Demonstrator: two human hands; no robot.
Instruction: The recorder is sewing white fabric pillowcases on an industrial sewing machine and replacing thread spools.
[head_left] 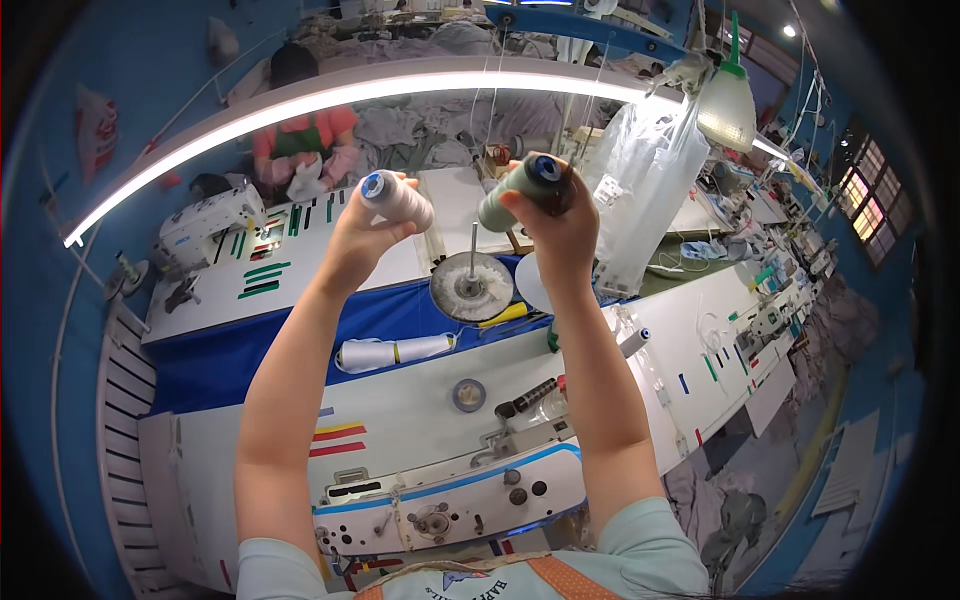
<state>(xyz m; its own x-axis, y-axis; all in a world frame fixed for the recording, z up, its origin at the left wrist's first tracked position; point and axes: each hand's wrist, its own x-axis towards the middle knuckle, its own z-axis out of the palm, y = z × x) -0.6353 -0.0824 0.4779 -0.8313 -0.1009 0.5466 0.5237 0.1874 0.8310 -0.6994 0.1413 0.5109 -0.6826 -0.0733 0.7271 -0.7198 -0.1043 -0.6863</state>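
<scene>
Both my arms reach up and forward over the sewing table. My left hand (362,230) is closed round a white thread cone (402,203), its blue-ringed end tipped toward me. In my right hand (567,215) is a grey-green thread cone (497,207), also tilted, with a dark end and a blue core. Between and below the hands stands a round thread stand (472,288) with an upright metal spindle; both cones are apart from it. Under my forearms lies a white sewing machine (450,505) with a blue stripe.
White thread cones (395,351) lie on blue cloth beyond the table. A tape roll (468,395) rests on the tabletop. A lit tube lamp (400,85) arches above my hands. A plastic bag (650,190) hangs at right. Across the table, a person (300,140) sits near another sewing machine (210,225).
</scene>
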